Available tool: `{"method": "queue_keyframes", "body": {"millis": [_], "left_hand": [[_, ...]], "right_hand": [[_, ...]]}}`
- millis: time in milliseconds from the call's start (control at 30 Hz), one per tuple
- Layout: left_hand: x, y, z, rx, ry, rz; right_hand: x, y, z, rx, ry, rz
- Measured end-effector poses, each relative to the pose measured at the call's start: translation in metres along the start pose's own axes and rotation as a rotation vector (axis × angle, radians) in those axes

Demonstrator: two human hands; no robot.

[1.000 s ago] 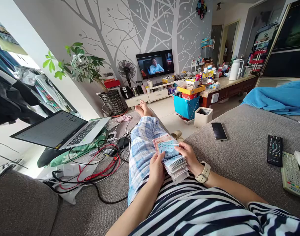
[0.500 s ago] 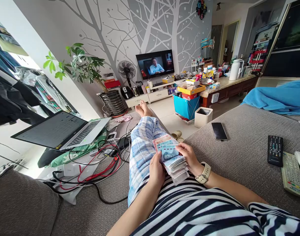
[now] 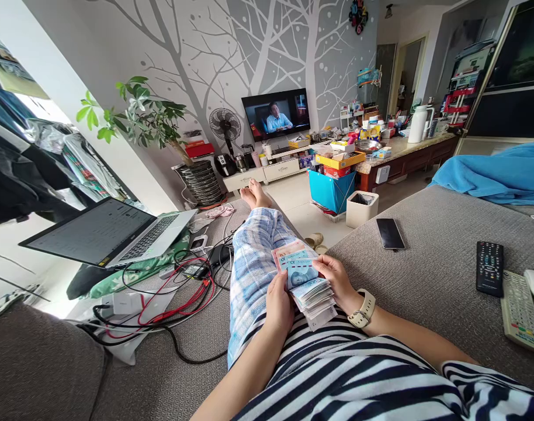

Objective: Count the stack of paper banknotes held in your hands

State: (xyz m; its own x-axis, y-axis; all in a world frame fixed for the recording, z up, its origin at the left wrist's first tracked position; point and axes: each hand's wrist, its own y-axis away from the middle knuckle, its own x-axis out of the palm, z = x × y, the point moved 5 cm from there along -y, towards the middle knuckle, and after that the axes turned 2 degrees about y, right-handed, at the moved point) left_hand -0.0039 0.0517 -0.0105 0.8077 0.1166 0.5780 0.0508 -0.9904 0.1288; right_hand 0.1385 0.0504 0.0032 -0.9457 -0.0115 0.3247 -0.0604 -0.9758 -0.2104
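Holding a fanned wad of banknotes (image 3: 313,292) just above the plaid pajama leg (image 3: 253,275), the left hand (image 3: 279,305) closes around the stack's left edge, while the right hand (image 3: 335,282) lies across its far corner, fingers pressed together on the paper. The top note (image 3: 302,273) has shifted in the last moment, its printed portrait now showing clear, so the fan's far edge sits more openly spread. A pale watch (image 3: 362,308) circles the right wrist. To the right on the grey sofa (image 3: 429,292) lie a smartphone (image 3: 390,234) and two remote controls (image 3: 489,268), and to the left a laptop (image 3: 96,231) sits beside tangled cables (image 3: 174,298). Far ahead, a television (image 3: 276,114) glows on the wall.
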Motion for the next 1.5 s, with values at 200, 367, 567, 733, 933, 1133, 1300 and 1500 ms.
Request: {"method": "queue_keyframes", "body": {"millis": [200,367,567,733,933,1133,1300,1500], "left_hand": [[-0.0009,-0.0012,0.0004,0.007,0.002,0.010],[-0.0013,-0.0016,0.0008,0.004,-0.008,0.008],[0.0020,0.0008,-0.0014,0.009,-0.007,0.024],[0.0034,0.0028,-0.0037,0.014,-0.024,0.015],[0.0048,0.0041,-0.0060,0.026,-0.028,0.000],[0.0059,0.0052,-0.0071,0.018,-0.039,-0.021],[0.0064,0.0042,-0.0064,0.020,-0.038,0.012],[0.0053,0.0033,-0.0060,0.024,-0.035,0.007]], "right_hand": [[-0.0001,0.0004,-0.0004,0.001,0.004,0.002],[-0.0003,0.0007,0.0004,-0.006,0.006,0.001],[0.0001,0.0007,0.0019,-0.009,0.032,-0.005],[0.0001,0.0003,0.0007,0.002,0.031,-0.007],[0.0006,0.0002,0.0019,-0.006,0.000,0.010],[0.0015,0.0006,0.0039,0.006,-0.003,0.002],[0.0017,0.0004,0.0038,-0.002,0.007,-0.002],[0.0009,0.0002,0.0031,-0.011,0.010,-0.008]]}}
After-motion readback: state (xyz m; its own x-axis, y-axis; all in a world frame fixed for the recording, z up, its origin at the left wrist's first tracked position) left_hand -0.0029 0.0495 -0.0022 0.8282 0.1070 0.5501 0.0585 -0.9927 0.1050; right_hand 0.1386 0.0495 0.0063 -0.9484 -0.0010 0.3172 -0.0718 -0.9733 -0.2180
